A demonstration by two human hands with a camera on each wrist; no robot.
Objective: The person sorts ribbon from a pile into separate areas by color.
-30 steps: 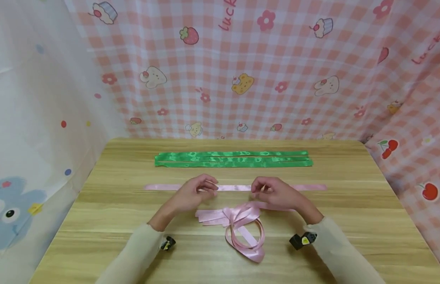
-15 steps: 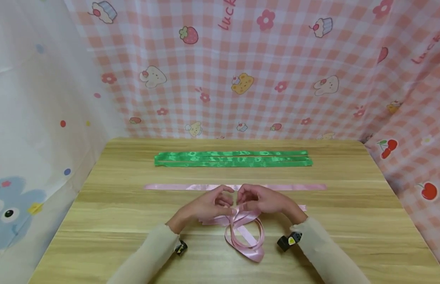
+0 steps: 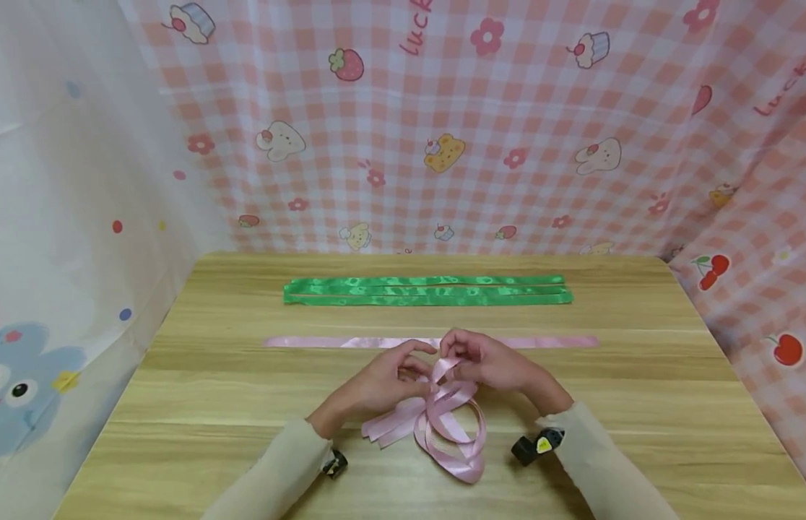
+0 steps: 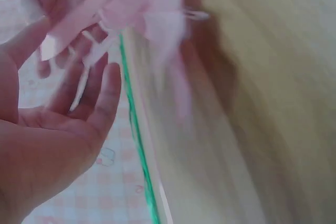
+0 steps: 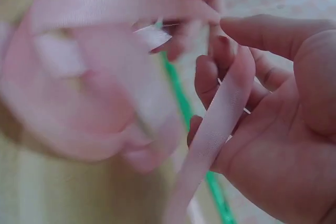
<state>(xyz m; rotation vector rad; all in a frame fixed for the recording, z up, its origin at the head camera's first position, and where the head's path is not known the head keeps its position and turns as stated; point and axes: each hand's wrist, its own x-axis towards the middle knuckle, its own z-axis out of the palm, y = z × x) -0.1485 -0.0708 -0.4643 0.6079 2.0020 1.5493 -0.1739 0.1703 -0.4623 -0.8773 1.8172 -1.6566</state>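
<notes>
A looped bundle of pink satin ribbon (image 3: 471, 473) lies at the middle of the table, its upper part raised between both hands. My left hand (image 3: 390, 375) pinches the ribbon near the bundle's centre with its thumb, other fingers loosely bent. In the right wrist view, my right hand (image 5: 283, 114) pinches a bent pink strand (image 5: 218, 114) between thumb and forefinger. Several flat tails (image 3: 396, 426) fan out to the left of the loops. Beyond the hands, a straight pink ribbon strip (image 3: 312, 342) lies across the table, its middle partly hidden by the fingers.
Green satin ribbon strips (image 3: 429, 291) lie side by side toward the back of the wooden table (image 3: 182, 404). A pink checked curtain (image 3: 377, 144) hangs behind it, and a white printed cloth (image 3: 65, 180) hangs at the left.
Both hands have come from the straight pink strip toward the person, down to the bundle, and taken hold of it. The right hand now draws a strand up, and the tails have swung downward.
</notes>
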